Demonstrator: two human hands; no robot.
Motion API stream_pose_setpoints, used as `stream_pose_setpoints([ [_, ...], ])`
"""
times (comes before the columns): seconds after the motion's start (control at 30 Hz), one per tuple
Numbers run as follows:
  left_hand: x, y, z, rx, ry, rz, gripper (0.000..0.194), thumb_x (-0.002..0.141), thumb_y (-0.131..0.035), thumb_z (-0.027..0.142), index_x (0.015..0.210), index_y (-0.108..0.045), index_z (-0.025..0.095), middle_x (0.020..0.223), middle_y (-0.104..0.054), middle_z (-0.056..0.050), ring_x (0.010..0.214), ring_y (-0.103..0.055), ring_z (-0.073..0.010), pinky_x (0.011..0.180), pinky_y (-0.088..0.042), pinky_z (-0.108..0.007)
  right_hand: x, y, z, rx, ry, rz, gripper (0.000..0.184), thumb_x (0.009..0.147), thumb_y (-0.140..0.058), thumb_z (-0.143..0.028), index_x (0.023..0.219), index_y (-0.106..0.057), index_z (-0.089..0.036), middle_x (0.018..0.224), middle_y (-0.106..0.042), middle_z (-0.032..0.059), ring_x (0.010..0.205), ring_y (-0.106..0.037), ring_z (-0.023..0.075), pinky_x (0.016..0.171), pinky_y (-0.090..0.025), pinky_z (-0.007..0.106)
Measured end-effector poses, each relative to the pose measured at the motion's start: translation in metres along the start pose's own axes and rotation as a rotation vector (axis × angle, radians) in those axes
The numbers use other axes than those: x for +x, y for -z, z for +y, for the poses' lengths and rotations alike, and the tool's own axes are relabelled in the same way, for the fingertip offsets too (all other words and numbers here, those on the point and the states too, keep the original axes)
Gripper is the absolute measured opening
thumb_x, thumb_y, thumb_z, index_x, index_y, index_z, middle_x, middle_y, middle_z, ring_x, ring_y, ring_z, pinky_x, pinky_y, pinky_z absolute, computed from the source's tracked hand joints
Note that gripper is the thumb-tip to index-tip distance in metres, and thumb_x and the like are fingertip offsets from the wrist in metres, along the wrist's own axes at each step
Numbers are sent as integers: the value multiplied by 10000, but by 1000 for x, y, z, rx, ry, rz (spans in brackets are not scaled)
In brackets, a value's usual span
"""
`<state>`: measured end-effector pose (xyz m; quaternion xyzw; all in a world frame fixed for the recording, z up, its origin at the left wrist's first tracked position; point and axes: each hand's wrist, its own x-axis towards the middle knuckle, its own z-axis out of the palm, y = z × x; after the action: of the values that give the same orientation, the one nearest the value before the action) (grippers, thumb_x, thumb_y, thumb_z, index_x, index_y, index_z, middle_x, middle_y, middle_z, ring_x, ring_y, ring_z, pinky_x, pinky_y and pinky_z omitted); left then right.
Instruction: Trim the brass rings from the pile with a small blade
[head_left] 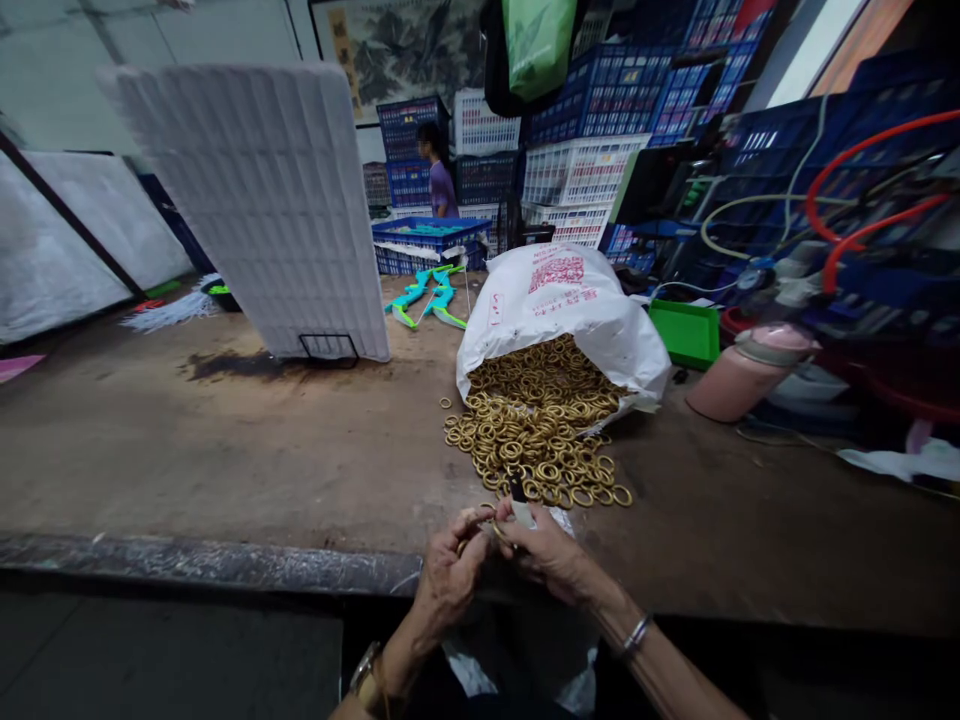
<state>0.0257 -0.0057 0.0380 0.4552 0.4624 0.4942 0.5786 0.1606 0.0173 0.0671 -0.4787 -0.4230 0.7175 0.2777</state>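
Observation:
Just over the table's front edge, my two hands are close together. My left hand [451, 570] is closed, its fingertips pinching a gold-coloured ring [497, 530] that lies between the hands. In my right hand [551, 552] is a small flat knife-like tool [517, 490], with a dark upper end and a pale part at my fingers; its exact kind is unclear. The right fingers also touch the ring. Beyond the hands spreads a pile of gold-coloured rings [536, 450], spilling out of a white woven sack [555, 290] lying on its side.
The brown table [300, 470] runs across the view. A tall white ribbed panel [262, 200] stands on a black wire stand. Teal toy bows [427, 295], a green tray [684, 333] and a pink bottle [750, 370] lie or stand around. Stacked crates [585, 170] and a person [442, 188] are behind.

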Motion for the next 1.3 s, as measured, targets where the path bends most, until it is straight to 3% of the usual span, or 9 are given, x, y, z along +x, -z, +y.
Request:
stream_pose_setpoints([
  [0.17,-6,-1,-1,52,-114,51,241,749,-555,309,922,-639,164,925,-656,-79,797,-587,-176,770,-431,-279,-1,-5,3,74,-22,-63,200,663,-514,-309,804,-402,-223,517,-418,-114,349,-190,11,361,-121,152],
  [0.27,-7,0,-1,84,-106,61,198,746,-559,312,857,-634,168,750,-660,-46,663,-575,-155,711,-431,-270,2,-5,7,61,-25,-100,194,658,-516,-290,804,-410,-219,516,-426,-112,340,-190,9,355,-125,148],
  [0.4,-6,5,1,181,-141,118,123,740,-556,297,727,-609,187,628,-605,-6,618,-536,-144,653,-408,-241,6,-4,10,-95,-15,63,223,724,-459,-393,850,-426,-212,498,-469,-94,310,-214,20,337,-127,156],
  [0.6,-6,4,3,259,-217,111,108,746,-538,269,689,-584,190,634,-591,-6,619,-518,-133,643,-389,-227,7,-3,10,-416,314,166,294,778,-413,-441,685,-489,-173,523,-470,-46,500,-427,77,484,-334,184],
  [0.73,-7,2,5,114,-30,33,211,749,-532,362,672,-549,166,583,-547,10,521,-461,-95,536,-366,-202,7,-9,7,-481,322,213,254,769,-417,-384,667,-499,-167,571,-479,-37,557,-437,91,528,-356,199],
  [0.9,-9,5,6,-54,230,-64,356,730,-515,497,631,-493,155,488,-416,61,369,-277,-29,373,-206,-162,10,-11,9,-532,314,189,216,760,-421,-348,674,-513,-172,584,-515,-34,567,-454,98,544,-360,202],
  [1.07,-11,5,5,-149,260,-13,358,728,-506,519,657,-450,172,447,-362,88,334,-234,-23,338,-152,-153,11,0,19,-717,324,333,230,798,-348,-312,652,-479,-193,561,-504,-24,534,-454,113,522,-330,216],
  [1.17,-10,4,6,-167,245,36,366,701,-538,525,684,-437,173,485,-412,82,340,-248,-15,342,-167,-151,8,3,27,-941,409,276,143,751,-362,-172,733,-501,-199,622,-543,-12,565,-470,116,541,-302,217],
  [1.3,-9,2,8,-184,232,50,385,655,-583,526,709,-435,175,521,-452,76,355,-267,-15,360,-185,-158,3,-2,32,-1151,414,220,265,643,-364,-63,829,-506,-189,675,-584,7,592,-503,127,550,-268,229],
])
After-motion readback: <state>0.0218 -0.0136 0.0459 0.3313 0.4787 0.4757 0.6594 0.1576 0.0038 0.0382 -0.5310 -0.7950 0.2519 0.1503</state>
